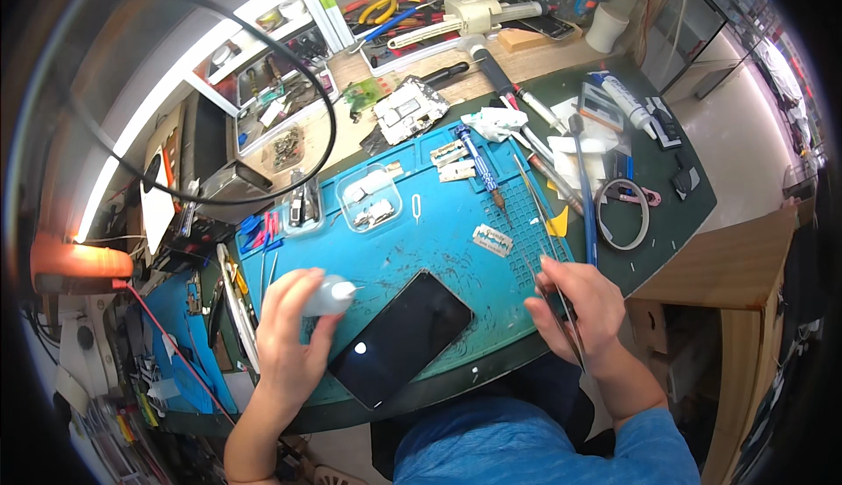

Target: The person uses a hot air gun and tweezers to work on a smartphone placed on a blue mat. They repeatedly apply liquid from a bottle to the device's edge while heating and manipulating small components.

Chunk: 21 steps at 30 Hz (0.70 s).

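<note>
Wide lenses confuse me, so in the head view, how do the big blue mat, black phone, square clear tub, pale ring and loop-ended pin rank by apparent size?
Largest to smallest:
1. Big blue mat
2. Black phone
3. Square clear tub and pale ring: too alike to rank
4. Loop-ended pin

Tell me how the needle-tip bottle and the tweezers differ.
The needle-tip bottle is squat and translucent with a white top; the tweezers are long, slender and metallic. The bottle is in the left hand, the tweezers in the right hand. The bottle's tip points rightward, while the tweezers point away from the person. Both are held.
</note>
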Motion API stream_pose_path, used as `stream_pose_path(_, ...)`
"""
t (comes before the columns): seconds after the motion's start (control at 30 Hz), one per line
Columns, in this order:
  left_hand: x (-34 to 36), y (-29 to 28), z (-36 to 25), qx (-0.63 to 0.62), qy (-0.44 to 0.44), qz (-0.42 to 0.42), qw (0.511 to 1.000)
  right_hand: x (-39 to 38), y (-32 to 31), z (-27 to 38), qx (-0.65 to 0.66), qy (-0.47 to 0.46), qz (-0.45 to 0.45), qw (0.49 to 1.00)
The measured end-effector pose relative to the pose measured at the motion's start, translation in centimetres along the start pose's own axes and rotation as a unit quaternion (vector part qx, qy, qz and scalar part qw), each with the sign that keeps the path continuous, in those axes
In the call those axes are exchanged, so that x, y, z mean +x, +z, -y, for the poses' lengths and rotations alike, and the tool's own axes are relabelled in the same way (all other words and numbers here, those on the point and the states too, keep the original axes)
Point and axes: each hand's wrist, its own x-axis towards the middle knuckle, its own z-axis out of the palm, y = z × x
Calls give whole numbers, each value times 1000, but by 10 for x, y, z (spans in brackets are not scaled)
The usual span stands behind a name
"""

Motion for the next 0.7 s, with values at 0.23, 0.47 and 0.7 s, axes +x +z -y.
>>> stream_pose_path(0.23, 33, 24, -1, 31, 51, 40, 997, 2, -5, -1, 30, 18, 20, 999)
stream_pose_path(0.47, 38, 29, -2, 73, 82, 54, 992, 1, -7, -3, 56, 32, 28, 998)
stream_pose_path(0.7, 37, 33, 1, 107, 113, 34, 987, 0, -7, -3, 55, 35, 33, 997)
